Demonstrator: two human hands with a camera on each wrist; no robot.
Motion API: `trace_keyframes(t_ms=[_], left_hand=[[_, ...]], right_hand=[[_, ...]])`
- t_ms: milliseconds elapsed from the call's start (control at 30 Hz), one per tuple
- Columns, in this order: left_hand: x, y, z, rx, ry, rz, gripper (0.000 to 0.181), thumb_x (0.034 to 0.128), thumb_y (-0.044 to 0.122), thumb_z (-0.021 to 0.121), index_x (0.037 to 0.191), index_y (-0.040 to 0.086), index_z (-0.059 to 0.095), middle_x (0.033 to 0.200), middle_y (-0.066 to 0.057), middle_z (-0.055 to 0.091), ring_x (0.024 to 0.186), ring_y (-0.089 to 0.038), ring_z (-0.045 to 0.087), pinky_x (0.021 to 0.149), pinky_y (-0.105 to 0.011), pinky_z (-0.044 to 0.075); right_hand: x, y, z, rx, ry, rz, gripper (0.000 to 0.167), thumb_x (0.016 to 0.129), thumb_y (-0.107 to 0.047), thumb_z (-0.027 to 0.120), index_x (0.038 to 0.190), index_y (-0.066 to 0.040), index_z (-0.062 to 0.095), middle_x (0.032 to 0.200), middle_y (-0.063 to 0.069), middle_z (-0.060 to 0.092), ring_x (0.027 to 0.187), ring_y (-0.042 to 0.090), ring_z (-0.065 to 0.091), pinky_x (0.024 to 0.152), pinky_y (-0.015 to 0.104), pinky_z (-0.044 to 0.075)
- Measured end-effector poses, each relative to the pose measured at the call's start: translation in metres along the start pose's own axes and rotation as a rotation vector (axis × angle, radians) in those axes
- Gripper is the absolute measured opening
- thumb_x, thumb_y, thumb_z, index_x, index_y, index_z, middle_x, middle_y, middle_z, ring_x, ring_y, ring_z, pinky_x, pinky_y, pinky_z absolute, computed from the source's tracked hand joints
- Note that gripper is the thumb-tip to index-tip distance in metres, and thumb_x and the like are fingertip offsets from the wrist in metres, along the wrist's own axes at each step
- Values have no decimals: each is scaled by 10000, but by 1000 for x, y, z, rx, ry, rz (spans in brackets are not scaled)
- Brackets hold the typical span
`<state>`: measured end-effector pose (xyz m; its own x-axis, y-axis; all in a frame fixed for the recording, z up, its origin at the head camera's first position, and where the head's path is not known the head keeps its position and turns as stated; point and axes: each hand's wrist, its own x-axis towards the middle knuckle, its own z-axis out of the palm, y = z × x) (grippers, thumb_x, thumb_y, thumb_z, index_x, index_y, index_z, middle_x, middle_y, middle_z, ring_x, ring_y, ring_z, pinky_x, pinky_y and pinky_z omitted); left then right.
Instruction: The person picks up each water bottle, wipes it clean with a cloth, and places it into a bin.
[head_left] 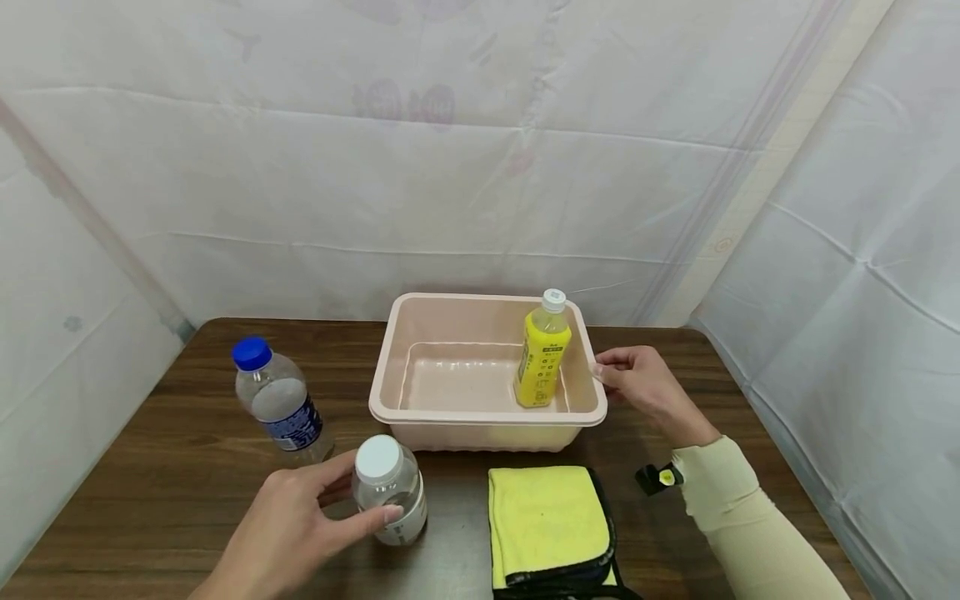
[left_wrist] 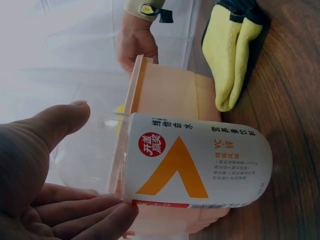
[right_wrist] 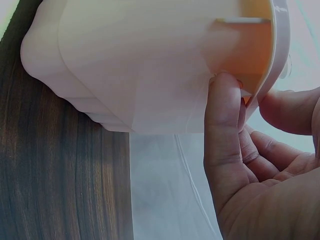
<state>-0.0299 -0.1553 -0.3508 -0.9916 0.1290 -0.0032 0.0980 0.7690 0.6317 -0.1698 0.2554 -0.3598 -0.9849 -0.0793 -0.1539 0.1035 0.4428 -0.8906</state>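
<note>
A clear bottle with a white cap [head_left: 390, 492] stands upright on the table at the front. My left hand [head_left: 300, 517] holds it from the left, thumb across the near side and fingers on the other side. Its white label [left_wrist: 195, 165] bears an orange chevron. A pale pink plastic basin [head_left: 480, 425] sits behind. My right hand [head_left: 648, 387] pinches its right rim, thumb on top and fingers beneath, as the right wrist view shows. Inside the basin, a yellow-labelled bottle [head_left: 543, 354] with a white cap leans near the right wall.
To the left stands a clear bottle with a blue cap [head_left: 281, 404] and blue label. A folded yellow cloth [head_left: 551, 521] with black edging lies in front of the basin. White sheeting [head_left: 465, 167] hangs behind and beside the dark wood table [head_left: 150, 492].
</note>
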Motion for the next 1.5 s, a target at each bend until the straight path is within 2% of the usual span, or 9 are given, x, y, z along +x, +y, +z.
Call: trace_keyframes(t_ms=[100, 300, 467, 700, 833, 967, 1133, 1500], left_hand=[[1, 1, 2, -15, -11, 4, 764, 757, 599, 869, 1315, 103, 710, 1175, -67, 786, 977, -206, 785, 786, -341, 650], [1, 2, 7, -62, 12, 54, 686, 755, 574, 882, 1269, 146, 734, 1150, -22, 792, 962, -160, 784, 784, -307, 649], [2, 4, 11, -62, 12, 70, 686, 750, 584, 881, 1269, 160, 736, 1166, -17, 789, 966, -145, 783, 783, -275, 645], [3, 6, 16, -57, 18, 121, 638, 756, 604, 868, 1237, 204, 745, 1144, 41, 793, 955, -103, 777, 770, -207, 623], [3, 8, 18, -54, 3, 135, 627, 760, 613, 861, 1235, 222, 742, 1142, 66, 791, 953, -90, 771, 776, -212, 620], [5, 9, 20, -49, -24, 153, 664, 768, 629, 847, 1258, 196, 734, 1162, 49, 789, 964, -115, 773, 783, -248, 631], [6, 11, 23, -34, -34, 178, 704, 767, 661, 829, 1272, 180, 729, 1154, 58, 787, 961, -87, 758, 777, -237, 618], [9, 19, 30, -22, -60, 214, 739, 766, 688, 815, 1289, 173, 722, 1149, 67, 783, 963, -64, 739, 774, -228, 600]], right_hand=[[0, 1, 0, 9, -3, -16, 357, 1052, -116, 597, 1294, 145, 618, 1186, 289, 711, 856, 174, 742, 740, 329, 653], [0, 0, 1, 0, 6, -6, 345, 1049, -116, 600, 1288, 132, 631, 1179, 279, 715, 831, 157, 735, 757, 350, 654], [0, 0, 0, -9, 5, -2, 350, 1049, -124, 603, 1290, 129, 630, 1176, 266, 720, 827, 150, 732, 767, 359, 653], [0, 1, 1, -4, 9, 1, 353, 1047, -117, 605, 1297, 132, 625, 1170, 275, 716, 829, 154, 733, 755, 351, 653], [1, 1, 0, -15, 8, -1, 344, 1050, -120, 599, 1290, 123, 634, 1200, 282, 708, 857, 162, 731, 780, 358, 652], [2, 1, 0, -20, 12, 2, 334, 1048, -117, 601, 1281, 120, 641, 1197, 280, 710, 858, 163, 730, 785, 359, 653], [3, 0, -1, -20, 12, 2, 333, 1049, -130, 606, 1274, 112, 647, 1194, 274, 711, 859, 167, 729, 800, 383, 651], [2, 0, 0, -14, 10, -5, 347, 1049, -116, 602, 1287, 135, 628, 1165, 275, 716, 825, 151, 729, 742, 327, 649]])
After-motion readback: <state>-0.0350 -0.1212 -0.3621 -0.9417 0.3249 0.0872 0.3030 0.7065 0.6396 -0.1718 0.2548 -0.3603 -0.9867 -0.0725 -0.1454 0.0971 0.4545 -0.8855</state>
